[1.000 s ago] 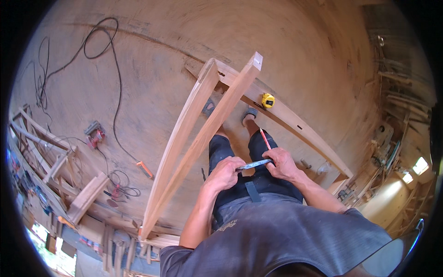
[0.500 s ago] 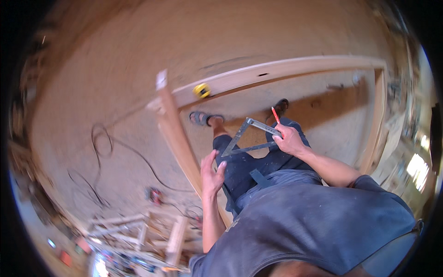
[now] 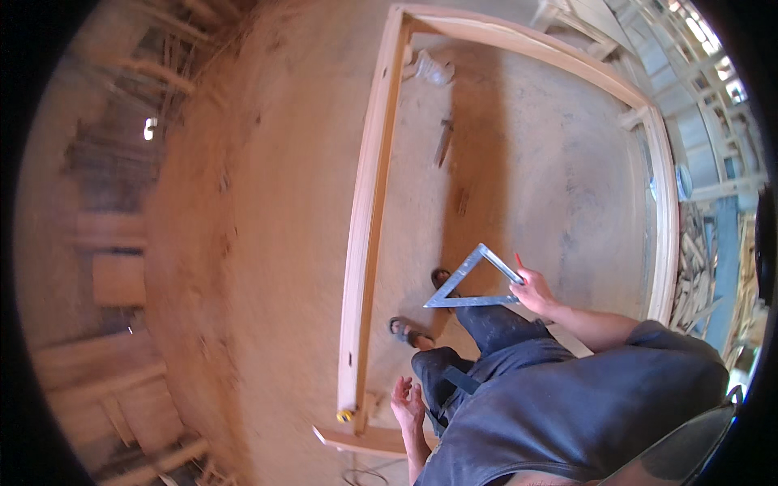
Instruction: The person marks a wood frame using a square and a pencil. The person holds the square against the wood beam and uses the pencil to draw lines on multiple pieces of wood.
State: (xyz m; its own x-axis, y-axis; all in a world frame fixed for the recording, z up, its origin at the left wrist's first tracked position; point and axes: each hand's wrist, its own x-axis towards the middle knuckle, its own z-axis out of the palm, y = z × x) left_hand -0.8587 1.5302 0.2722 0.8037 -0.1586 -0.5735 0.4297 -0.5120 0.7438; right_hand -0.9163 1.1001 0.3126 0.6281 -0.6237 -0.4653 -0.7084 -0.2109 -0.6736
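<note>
My right hand point(image 3: 533, 292) is closed around one side of a triangular metal square point(image 3: 474, 301), held above my legs. A red pencil point(image 3: 518, 259) sticks up from the same grip. My left hand point(image 3: 408, 402) hangs empty with its fingers apart, low beside my knee and nearest to the lower left corner of a large wooden frame point(image 3: 369, 202). On that corner of the frame rests a yellow tape measure point(image 3: 346, 415). I am standing within the frame's outline.
Inside the frame's outline, a long dark tool point(image 3: 444, 144) and a crumpled clear plastic bag point(image 3: 433, 69) lie on the floor. Wood scraps point(image 3: 693, 275) are heaped at the right. Blurred timber lines the left, and a dark cord point(image 3: 361, 474) lies at the bottom edge.
My view has swung to the right, so the frame now runs away from me. The square and pencil stay in my right hand. My left hand has lowered and remains empty.
</note>
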